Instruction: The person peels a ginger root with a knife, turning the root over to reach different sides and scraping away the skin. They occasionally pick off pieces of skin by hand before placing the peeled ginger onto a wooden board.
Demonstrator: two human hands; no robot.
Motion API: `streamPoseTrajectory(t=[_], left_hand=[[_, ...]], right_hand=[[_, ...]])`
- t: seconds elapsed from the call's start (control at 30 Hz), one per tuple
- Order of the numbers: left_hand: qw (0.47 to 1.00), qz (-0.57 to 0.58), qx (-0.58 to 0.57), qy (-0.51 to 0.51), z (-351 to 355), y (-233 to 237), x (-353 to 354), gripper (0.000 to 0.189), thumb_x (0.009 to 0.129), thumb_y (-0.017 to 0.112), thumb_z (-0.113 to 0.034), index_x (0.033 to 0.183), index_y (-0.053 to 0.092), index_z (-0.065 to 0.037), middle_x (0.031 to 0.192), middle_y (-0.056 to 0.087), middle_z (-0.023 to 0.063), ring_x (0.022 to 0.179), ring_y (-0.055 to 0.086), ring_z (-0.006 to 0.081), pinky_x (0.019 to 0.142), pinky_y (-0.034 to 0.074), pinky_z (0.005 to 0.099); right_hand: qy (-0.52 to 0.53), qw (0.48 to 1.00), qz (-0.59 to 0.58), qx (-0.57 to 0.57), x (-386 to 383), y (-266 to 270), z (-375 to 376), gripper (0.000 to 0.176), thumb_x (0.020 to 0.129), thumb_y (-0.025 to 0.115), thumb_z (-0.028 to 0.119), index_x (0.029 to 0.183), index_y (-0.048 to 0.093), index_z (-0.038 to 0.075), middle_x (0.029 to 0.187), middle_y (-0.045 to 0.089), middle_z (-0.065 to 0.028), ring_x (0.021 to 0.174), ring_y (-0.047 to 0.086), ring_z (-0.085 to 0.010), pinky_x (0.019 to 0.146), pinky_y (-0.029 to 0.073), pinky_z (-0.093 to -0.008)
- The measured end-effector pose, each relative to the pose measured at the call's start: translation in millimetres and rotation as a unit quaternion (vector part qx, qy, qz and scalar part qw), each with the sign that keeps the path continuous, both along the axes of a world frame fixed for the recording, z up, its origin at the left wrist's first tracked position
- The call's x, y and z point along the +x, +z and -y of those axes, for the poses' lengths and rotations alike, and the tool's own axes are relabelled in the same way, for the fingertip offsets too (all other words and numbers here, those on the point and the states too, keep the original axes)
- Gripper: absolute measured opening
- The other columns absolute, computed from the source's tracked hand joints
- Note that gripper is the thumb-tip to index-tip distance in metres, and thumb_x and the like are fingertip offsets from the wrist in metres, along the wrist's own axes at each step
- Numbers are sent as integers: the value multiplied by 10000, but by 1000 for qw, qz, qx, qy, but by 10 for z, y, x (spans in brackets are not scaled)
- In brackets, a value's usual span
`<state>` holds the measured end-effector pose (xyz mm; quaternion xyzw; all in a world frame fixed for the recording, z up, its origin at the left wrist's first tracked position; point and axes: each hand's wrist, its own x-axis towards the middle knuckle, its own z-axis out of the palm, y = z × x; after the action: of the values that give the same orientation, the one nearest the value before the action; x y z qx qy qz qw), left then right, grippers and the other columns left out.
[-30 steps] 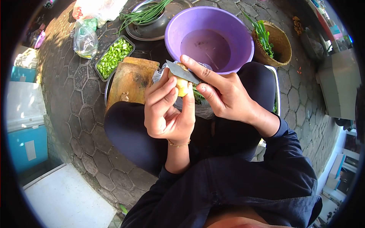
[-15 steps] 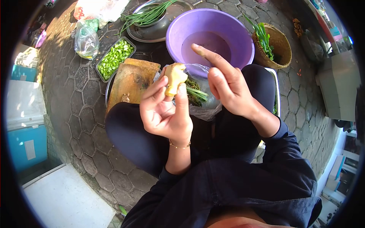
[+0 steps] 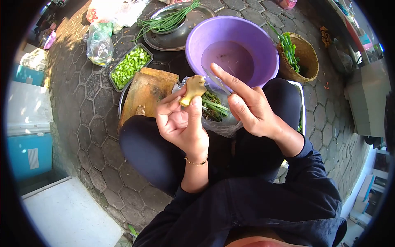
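- A piece of ginger [image 3: 192,88] is held up in the left hand [image 3: 183,123], in front of the chest and above the lap.
- The ginger is pinched between the thumb and the first fingers. The other fingers are half curled and the palm is turned upward.
- The right hand [image 3: 251,107] is kept just beside the ginger, on its right, but is not seen to touch it.
- The index finger of the right hand is stretched out toward the basin [image 3: 197,37], and the other fingers are bent inward. Whether something is gripped in this hand cannot be told.
- A clear bag [image 3: 224,127] with greens [image 3: 214,105] in it is seen directly under both hands, between the knees.
- The purple basin is placed behind the hands, and a little cloudy water is seen in it.
- A wooden board [image 3: 148,92] is laid to the left of the ginger, across a metal pan.
- A tray [image 3: 129,66] of cut green beans is set next to the board, on the pavement [image 3: 86,107].
- Chives [image 3: 166,20] are laid on a metal plate [image 3: 181,37] beside the basin.
- A basket [image 3: 308,61] with green leaves is placed to the right of the basin.
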<state>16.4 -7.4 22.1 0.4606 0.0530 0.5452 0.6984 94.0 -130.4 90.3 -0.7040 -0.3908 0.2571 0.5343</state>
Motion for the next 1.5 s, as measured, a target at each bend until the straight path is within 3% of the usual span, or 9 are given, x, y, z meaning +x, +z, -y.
streamPoseTrajectory(t=[0.1,0.23,0.4,0.7,0.8,0.97,1.17,1.3,1.5], left_hand=[[999,-2,52,10,15,22,8,310,779,638,131,1013,478,7,1102,554,191,1063,585,267,921,504,362],[993,-1,117,35,48,20,15,308,772,639,142,1018,490,32,1088,537,191,1076,578,304,896,532,353],[976,-17,192,98,35,-36,24,302,743,700,100,984,527,45,1039,557,159,1029,596,306,859,538,370],[983,-44,144,109,141,51,-19,280,709,730,101,914,548,46,994,557,140,981,605,274,852,539,349],[979,-52,169,106,168,62,-18,262,757,662,134,958,531,27,1050,549,152,970,599,232,848,539,336],[990,-10,120,68,151,120,6,286,764,638,140,984,504,16,1082,544,152,1012,590,264,877,528,368],[973,-8,208,104,33,1,42,294,726,678,111,923,481,17,1068,510,164,1054,579,363,897,527,437],[959,-20,252,129,10,-5,43,276,718,684,108,899,499,11,1053,508,160,1040,581,366,864,553,421],[942,-44,295,154,27,13,41,250,702,695,106,876,541,12,1042,506,163,1014,592,359,768,609,376]], right_hand=[[4,999,46,23,5,-60,-4,503,965,430,257,1389,381,-9,840,633,-92,621,573,-115,716,472,-269],[0,976,186,115,59,-263,-107,516,964,442,258,1399,363,-6,1081,629,-172,994,622,-247,936,417,-353],[8,969,214,120,58,-242,-97,501,924,506,167,1392,384,36,1090,622,-219,870,637,-364,793,494,-365],[-68,933,349,59,19,-295,-126,537,867,568,118,1385,424,123,760,650,-87,514,591,-255,471,477,-350],[-71,951,295,-56,-31,-130,-84,530,799,547,-31,1323,486,18,912,658,-205,811,656,-342,812,502,-368],[-77,991,97,46,58,-166,-64,433,945,485,145,1366,433,58,697,630,-161,528,548,-88,577,459,-252],[-13,994,92,61,65,-112,1,550,936,502,206,1433,313,63,591,551,-98,502,506,-142,551,417,-274],[-8,969,217,118,75,-245,-76,536,916,508,182,1417,353,75,791,647,-153,590,623,-283,620,494,-335],[-5,965,258,41,41,-169,-51,478,920,472,218,1343,454,-4,1214,571,-205,1165,508,-383,1037,319,-453]])
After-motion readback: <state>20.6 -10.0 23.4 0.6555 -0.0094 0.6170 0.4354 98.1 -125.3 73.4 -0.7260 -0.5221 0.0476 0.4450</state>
